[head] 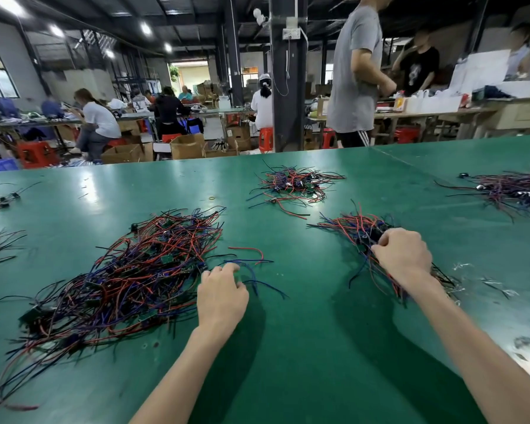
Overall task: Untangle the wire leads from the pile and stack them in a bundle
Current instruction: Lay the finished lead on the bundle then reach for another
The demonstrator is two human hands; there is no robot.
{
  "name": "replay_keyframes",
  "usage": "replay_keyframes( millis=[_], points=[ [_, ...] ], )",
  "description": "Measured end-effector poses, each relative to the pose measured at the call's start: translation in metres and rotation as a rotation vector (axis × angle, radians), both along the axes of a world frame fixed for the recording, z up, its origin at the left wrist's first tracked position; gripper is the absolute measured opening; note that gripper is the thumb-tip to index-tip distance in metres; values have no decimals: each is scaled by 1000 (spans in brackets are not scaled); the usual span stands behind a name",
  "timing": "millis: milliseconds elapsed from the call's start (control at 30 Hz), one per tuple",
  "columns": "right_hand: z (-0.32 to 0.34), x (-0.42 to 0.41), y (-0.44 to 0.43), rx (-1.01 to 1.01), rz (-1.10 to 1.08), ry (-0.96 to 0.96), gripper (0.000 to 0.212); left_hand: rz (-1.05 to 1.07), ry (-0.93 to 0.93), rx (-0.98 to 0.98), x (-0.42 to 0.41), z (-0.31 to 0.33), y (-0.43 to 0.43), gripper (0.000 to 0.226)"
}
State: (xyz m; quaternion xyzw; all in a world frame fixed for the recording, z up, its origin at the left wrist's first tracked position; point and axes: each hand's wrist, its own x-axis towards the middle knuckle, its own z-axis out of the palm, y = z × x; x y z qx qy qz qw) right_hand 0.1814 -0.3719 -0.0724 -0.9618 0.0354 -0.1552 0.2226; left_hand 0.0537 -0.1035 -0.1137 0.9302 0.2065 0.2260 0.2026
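Far left edge of frame: a few stray leads point(0, 203) lay on the green table point(303, 347). Left-centre sat the big pile point(126, 276), red/blue/black wire w/ small green boards mixed in, heavily crossed over.

Left hand point(221, 296) was at the pile's right edge, lower centre, palm down, fingers bent, tips on a loose lead point(251, 264) that trailed out to the right. Couldn't tell if it was pinched or only touched.

Upper centre: a second heap point(294, 185), well apart from both hands.

Right of centre: right hand point(403, 255) was curled tight round the bundle point(354, 228), wire ends fanning out toward upper left and more poking out behind the wrist. Upper right edge: a third heap point(514, 191).

Handling, my read: leads are v. light, thin and floppy, so no lifting effort, but they snag. Boards and end parts prob. catch on neighbours, so a hard yank would drag half the pile along. Best grip looks like near the board end, not mid-wire, then ease out slowly. Insulation prob. a bit slick, so a firm pinch is needed. Bundle wants a grip round its middle, else ends splay.
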Motion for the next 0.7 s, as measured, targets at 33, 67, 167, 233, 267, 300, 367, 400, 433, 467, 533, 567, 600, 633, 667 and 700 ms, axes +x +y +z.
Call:
replay_keyframes(
  millis=[33, 67, 167, 233, 267, 300, 367, 400, 433, 467, 533, 567, 600, 633, 667, 700],
  points=[
    [-1, -2, 3, -40, 2, -24, 15, -1, 35, 18, 0, 0, 0, 28],
    [-2, -4, 5, -64, 7, -59, 18, -7, 45, 28, 0, -1, 0, 23],
    [-4, -11, 15, -56, 44, -183, 19, -36, 5, 12, 0, 0, 2, 16],
    [-5, -15, 23, -40, 97, -245, 18, -57, -7, -24, 0, 1, 3, 16],
    [-6, -17, 28, -32, 129, -264, 17, -69, -5, -38, 0, 1, 3, 15],
    [-7, -21, 32, -22, 159, -276, 17, -84, -4, -47, -1, 1, 3, 15],
    [-11, -27, 41, 2, 216, -286, 15, -114, -9, -62, -1, 0, 1, 13],
    [-13, -31, 45, 13, 247, -283, 14, -124, -9, -61, -1, 0, 0, 13],
    [-15, -35, 50, 24, 283, -277, 14, -135, -5, -48, 0, -1, -1, 13],
    [-16, -38, 54, 34, 322, -268, 13, -146, 0, -25, 1, -2, -1, 13],
    [-20, -45, 62, 53, 393, -245, 13, -160, 3, 22, 2, -4, 0, 14],
    [-22, -48, 66, 60, 425, -227, 15, -154, -1, 40, 3, -4, 0, 14],
    [-23, -51, 71, 68, 463, -200, 19, -135, -10, 63, 3, -4, 1, 15],
    [-24, -54, 77, 68, 515, -164, 27, -104, -21, 96, 2, -4, 2, 17],
    [-25, -55, 85, 45, 580, -123, 38, -62, -33, 133, 2, -3, 3, 21],
    [-26, -56, 93, -16, 648, -80, 51, -13, -47, 163, 1, -2, 4, 26]
  ],
)
